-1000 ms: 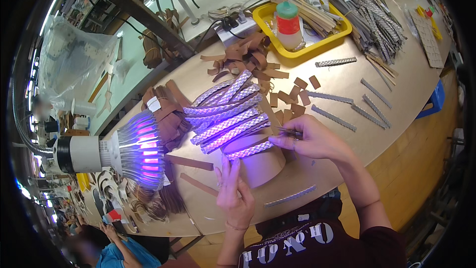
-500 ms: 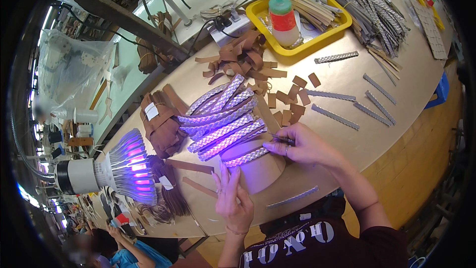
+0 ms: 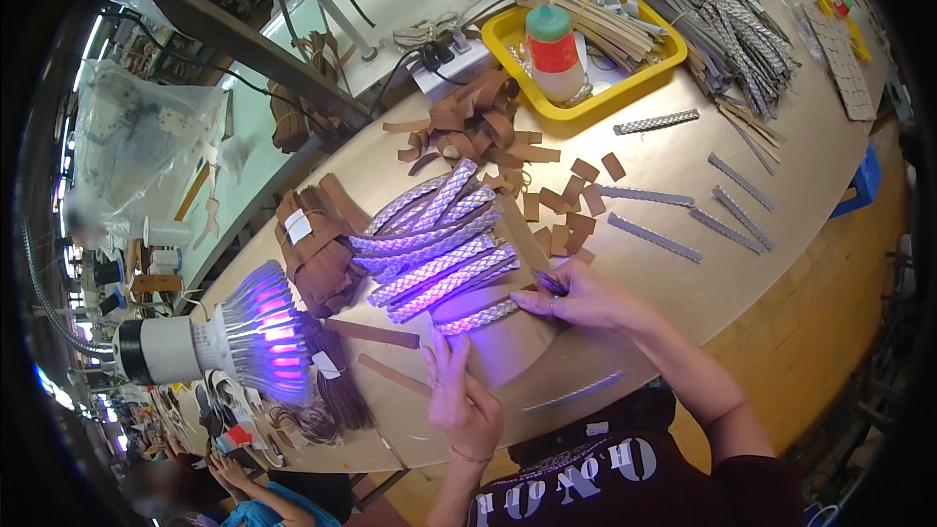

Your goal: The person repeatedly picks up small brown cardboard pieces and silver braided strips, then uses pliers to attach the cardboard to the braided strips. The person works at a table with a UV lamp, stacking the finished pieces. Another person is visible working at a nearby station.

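Note:
A short braided strap (image 3: 476,316), lit violet, is stretched between my two hands close to the table's near edge. My left hand (image 3: 463,392) pinches its left end with the fingertips. My right hand (image 3: 576,295) has thumb and fingers closed on its right end. A thin dark tool (image 3: 551,282) sticks out between the right fingers; its kind is not clear. Beneath the strap is a tan curved piece (image 3: 527,327). Just beyond lie several braided straps (image 3: 444,283) in a pile, some looped, under the violet glow of a finned lamp (image 3: 262,334).
Bundles of brown strips (image 3: 317,249) lie left of the pile. Loose brown pieces (image 3: 478,117) and grey strips (image 3: 654,237) are spread over the table (image 3: 673,332). Farther back stand a yellow tray (image 3: 586,115) with a glue-type bottle (image 3: 553,54) and a heap of braided strips (image 3: 747,29).
My right hand has shifted slightly left and down with its end of the strap. My left hand stays at the other end, almost still.

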A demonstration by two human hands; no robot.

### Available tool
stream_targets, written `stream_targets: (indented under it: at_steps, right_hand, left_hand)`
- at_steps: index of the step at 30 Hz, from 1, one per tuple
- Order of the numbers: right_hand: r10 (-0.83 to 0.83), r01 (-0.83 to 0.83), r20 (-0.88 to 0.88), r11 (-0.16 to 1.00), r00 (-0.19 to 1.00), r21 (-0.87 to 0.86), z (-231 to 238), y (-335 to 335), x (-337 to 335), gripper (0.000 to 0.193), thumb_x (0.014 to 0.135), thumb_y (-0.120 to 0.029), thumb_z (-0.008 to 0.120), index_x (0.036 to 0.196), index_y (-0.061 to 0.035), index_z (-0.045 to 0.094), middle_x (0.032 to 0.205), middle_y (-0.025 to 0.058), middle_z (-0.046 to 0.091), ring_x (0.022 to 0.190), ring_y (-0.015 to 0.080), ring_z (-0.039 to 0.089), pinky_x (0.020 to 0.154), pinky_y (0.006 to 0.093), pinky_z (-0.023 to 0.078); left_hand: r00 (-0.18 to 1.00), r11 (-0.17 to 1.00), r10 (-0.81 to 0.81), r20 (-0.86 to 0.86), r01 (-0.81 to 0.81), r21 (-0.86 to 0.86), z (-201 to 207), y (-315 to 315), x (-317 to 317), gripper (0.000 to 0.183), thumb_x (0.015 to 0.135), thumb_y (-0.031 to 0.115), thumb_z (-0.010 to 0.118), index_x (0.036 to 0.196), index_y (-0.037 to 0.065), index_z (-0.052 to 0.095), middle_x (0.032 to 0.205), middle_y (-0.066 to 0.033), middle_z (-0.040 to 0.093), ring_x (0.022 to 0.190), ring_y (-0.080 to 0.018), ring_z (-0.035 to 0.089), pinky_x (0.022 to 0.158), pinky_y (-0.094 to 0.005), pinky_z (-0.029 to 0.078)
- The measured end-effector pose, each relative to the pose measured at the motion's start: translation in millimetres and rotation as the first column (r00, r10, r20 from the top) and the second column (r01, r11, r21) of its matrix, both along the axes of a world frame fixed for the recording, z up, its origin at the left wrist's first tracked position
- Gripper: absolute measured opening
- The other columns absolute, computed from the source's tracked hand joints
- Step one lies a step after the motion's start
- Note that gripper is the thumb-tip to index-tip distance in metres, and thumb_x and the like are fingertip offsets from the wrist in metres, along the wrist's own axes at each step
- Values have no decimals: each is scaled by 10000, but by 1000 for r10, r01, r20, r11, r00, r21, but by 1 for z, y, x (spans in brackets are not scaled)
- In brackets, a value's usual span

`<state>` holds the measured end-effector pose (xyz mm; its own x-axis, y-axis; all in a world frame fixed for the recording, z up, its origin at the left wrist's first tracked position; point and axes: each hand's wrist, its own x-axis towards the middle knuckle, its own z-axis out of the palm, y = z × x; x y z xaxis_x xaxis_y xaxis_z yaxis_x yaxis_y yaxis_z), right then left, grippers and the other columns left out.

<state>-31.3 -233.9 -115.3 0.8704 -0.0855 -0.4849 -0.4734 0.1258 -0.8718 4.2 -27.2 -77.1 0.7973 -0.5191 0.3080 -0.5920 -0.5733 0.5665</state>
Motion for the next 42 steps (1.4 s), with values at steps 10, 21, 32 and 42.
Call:
stream_targets:
  at_steps: [10, 21, 32, 42]
  right_hand:
    - [-289, 296, 154, 955, 945, -25, 12, 16, -8, 359, 786, -367, 793, 783, -58, 610, 630, -19, 528, 583, 73, 472, 529, 242, 382]
    - [-99, 174, 355, 967, 930, -187, 75, 8, -22, 288, 847, -278, 727, 935, -25, 622, 782, -6, 557, 657, 75, 481, 586, 240, 397]
    - [-202, 219, 448, 976, 871, 14, 75, 11, -50, 366, 1015, -258, 461, 1198, 33, 587, 857, -10, 484, 713, 64, 411, 620, 219, 359]
    - [-224, 331, 550, 938, 804, -102, 67, 4, -53, 259, 974, -187, 541, 1087, 20, 649, 758, 69, 517, 727, 160, 476, 672, 292, 401]
  left_hand:
    - [984, 990, -9, 176, -16, 143, 29, 5, 9, 369, 804, 13, 616, 1172, 23, 610, 1217, -205, 557, 1183, -367, 498, 1045, -481, 312]
    - [768, 962, -263, -584, 257, -95, 74, -16, 33, 243, 943, 103, 580, 1155, -14, 581, 1006, -92, 676, 878, -166, 664, 776, -295, 516]
    - [343, 925, -376, -861, 197, -326, 89, -44, 52, 253, 978, 150, 552, 1168, -13, 585, 869, -46, 666, 704, -67, 611, 639, -204, 488]
    - [656, 896, -439, -615, 374, -240, 78, -71, 46, 176, 942, 126, 609, 1011, -31, 648, 825, -20, 614, 717, -72, 602, 586, -211, 511]
